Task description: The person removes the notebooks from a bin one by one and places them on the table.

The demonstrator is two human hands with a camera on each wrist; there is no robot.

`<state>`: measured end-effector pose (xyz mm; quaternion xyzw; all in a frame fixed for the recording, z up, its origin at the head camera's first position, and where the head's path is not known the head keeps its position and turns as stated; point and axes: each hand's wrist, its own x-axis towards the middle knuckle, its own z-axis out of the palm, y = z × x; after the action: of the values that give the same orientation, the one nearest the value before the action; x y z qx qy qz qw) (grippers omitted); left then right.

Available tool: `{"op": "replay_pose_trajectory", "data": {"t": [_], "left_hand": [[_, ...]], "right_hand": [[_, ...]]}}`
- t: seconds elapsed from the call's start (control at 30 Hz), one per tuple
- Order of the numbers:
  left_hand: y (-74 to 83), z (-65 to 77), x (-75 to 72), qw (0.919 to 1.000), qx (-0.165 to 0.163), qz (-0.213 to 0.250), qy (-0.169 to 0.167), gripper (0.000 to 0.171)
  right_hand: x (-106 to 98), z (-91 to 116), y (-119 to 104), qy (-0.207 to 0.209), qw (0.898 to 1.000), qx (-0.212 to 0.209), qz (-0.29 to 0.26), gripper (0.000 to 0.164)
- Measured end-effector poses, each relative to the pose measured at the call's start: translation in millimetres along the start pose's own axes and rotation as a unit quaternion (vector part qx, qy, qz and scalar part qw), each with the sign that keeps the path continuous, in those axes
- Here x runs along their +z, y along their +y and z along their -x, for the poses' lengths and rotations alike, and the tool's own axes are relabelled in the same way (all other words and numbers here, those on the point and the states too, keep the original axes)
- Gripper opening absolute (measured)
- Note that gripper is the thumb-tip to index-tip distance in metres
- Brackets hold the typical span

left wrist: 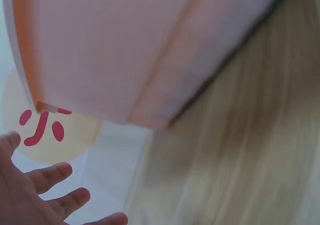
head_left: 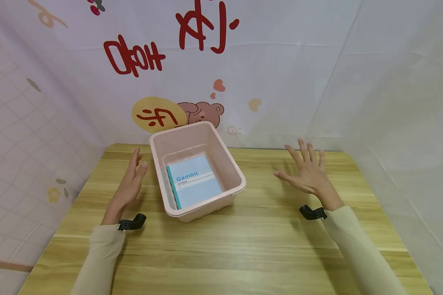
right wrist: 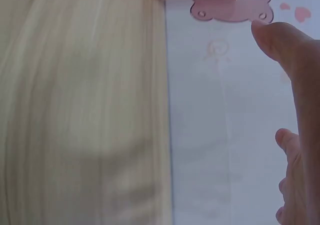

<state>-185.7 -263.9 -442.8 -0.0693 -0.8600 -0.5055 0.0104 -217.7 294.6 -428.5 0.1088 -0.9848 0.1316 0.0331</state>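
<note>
A pale pink plastic bin stands at the back left of the wooden table, turned slightly. Flat on its floor lies a light blue notebook with a teal spine and "Gambit" on the cover. Just left of the bin is my left hand, its fingers extended and holding nothing. In the left wrist view the bin's outer side wall fills the upper part, apart from the fingertips. My right hand hovers over the table's right side, well away from the bin, fingers spread and nothing in it.
The wooden table reaches back to a white printed curtain with red characters, hearts and a bear. White hangings also border the left and right sides. A black wrist strap sits on each wrist.
</note>
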Motion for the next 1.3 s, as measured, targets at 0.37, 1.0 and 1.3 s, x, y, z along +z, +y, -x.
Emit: {"op": "replay_pose_trajectory", "data": {"t": [0.37,1.0,1.3], "left_hand": [[18.5,-8.0,6.6,0.9865,-0.028,0.16,0.019,0.07],[38.6,-15.9,23.9,0.9145,-0.067,0.395,0.055,0.078],[39.0,-13.6,26.6,0.8737,-0.062,0.479,0.062,0.079]], "right_hand": [[-9,-12,-34,0.004,0.999,-0.032,-0.006,0.096],[-25,-34,-97,-0.003,0.996,-0.087,-0.012,0.095],[-33,-44,-125,0.0,0.992,-0.128,-0.012,0.093]]}}
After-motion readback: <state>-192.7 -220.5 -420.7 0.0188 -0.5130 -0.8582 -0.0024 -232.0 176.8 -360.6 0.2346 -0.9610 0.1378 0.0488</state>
